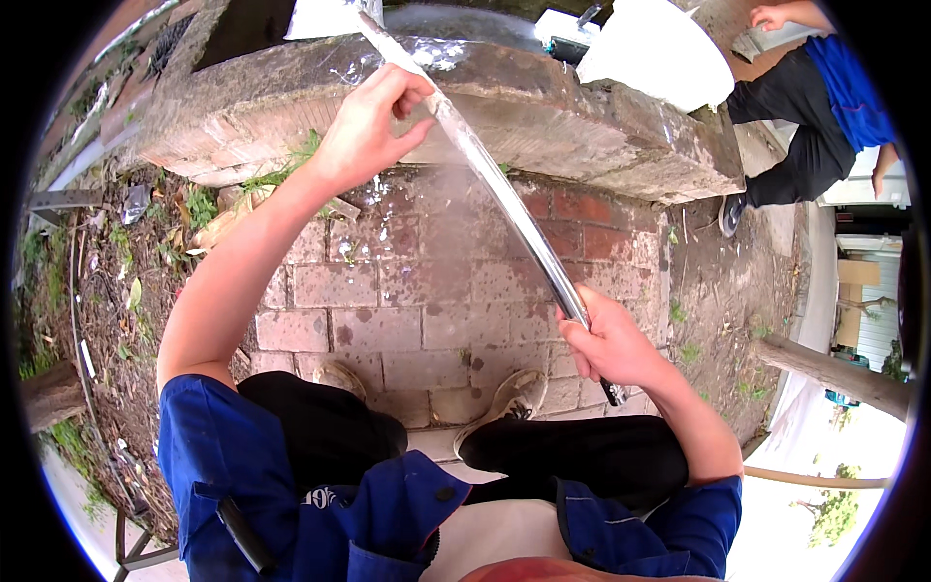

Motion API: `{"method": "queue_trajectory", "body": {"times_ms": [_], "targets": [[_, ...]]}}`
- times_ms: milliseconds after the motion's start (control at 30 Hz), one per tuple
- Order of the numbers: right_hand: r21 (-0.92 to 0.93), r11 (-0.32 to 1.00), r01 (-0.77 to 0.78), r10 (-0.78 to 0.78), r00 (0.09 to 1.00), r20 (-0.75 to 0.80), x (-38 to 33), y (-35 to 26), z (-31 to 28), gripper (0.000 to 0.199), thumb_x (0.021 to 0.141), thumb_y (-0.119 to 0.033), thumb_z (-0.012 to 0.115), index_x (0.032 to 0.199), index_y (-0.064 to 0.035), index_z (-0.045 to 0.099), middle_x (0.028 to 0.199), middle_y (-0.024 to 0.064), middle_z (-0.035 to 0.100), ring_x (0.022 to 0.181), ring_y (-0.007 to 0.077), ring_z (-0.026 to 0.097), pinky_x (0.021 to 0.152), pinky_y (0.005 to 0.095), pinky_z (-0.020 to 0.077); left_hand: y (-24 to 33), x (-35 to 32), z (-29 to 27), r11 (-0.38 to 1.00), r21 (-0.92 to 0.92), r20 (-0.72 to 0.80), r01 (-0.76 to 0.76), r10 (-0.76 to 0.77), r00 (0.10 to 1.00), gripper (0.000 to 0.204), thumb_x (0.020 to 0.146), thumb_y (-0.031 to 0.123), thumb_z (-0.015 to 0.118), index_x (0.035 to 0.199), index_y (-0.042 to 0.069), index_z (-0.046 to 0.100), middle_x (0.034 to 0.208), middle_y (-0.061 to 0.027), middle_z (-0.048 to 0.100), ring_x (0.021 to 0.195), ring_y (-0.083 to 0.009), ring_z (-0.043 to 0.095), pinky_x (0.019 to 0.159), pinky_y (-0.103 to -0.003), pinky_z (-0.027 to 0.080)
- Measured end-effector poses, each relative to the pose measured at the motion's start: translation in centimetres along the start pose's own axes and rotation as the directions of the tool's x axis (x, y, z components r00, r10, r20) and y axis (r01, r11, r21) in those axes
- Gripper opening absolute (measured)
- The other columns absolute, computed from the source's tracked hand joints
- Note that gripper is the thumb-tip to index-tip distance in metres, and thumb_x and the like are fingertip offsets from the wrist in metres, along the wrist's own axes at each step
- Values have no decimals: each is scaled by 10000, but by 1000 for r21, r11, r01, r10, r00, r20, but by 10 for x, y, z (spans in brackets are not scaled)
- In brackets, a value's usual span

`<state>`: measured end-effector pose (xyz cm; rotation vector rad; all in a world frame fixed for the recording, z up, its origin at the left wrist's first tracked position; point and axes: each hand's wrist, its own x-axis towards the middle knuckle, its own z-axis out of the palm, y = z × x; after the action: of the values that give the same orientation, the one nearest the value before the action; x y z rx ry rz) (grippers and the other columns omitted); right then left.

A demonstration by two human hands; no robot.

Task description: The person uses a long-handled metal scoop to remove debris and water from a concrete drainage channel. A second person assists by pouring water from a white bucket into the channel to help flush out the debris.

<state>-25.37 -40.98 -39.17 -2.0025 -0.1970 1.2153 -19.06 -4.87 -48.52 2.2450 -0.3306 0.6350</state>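
Observation:
A long, shiny metal tube (514,215) slants from the upper left down to the lower right in front of me. Its upper stretch is coated in whitish residue. Near the lower end, my right hand (613,338) is closed around it. My left hand (373,126) is at the whitened upper part, fingertips against the tube's side and thumb held apart from the bent fingers. Whether any finger reaches behind the tube cannot be made out. The tube's far end lies over a low stone ledge (543,121) splashed with white.
A white sack-like container (659,53) sits on the ledge beside a small teal-and-white object (567,41). Brick paving (378,281) lies below, with my shoes on it. At the upper right stands another person (815,116) in blue and black. A wooden pole (834,373) crosses the right side.

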Motion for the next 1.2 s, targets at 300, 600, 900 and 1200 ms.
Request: {"method": "queue_trajectory", "body": {"times_ms": [300,600,900,1200], "targets": [[-82,995,53,-51,998,24,5,6,9,105,1005,-96,509,1056,-39,436,705,14,499,478,102,552,429,273,446,-10,-17,23,782,-423,-35,459,-520,853,289,875,192,785,1034,-22,675,945,-109,757,876,-132,723,808,-282,584],[-315,948,42,-49,999,-14,8,8,18,251,978,-149,552,1009,31,379,699,214,601,563,349,628,550,449,506,-7,-18,19,759,-420,6,497,-546,838,301,882,185,774,1056,-25,645,944,-118,756,876,-138,730,791,-285,584],[-558,827,61,-138,986,-97,9,2,30,253,959,-114,553,997,63,376,724,303,611,709,493,631,647,545,501,6,-17,19,781,-334,11,527,-556,831,285,873,102,690,1090,-19,552,891,-131,760,818,-152,743,775,-295,583],[-637,769,54,-167,979,-119,8,4,30,249,963,-100,552,972,71,371,687,305,600,671,496,629,607,548,500,2,-17,19,789,-336,26,514,-538,843,180,931,20,610,1050,-14,478,947,-169,733,874,-194,753,776,-302,610]]}}
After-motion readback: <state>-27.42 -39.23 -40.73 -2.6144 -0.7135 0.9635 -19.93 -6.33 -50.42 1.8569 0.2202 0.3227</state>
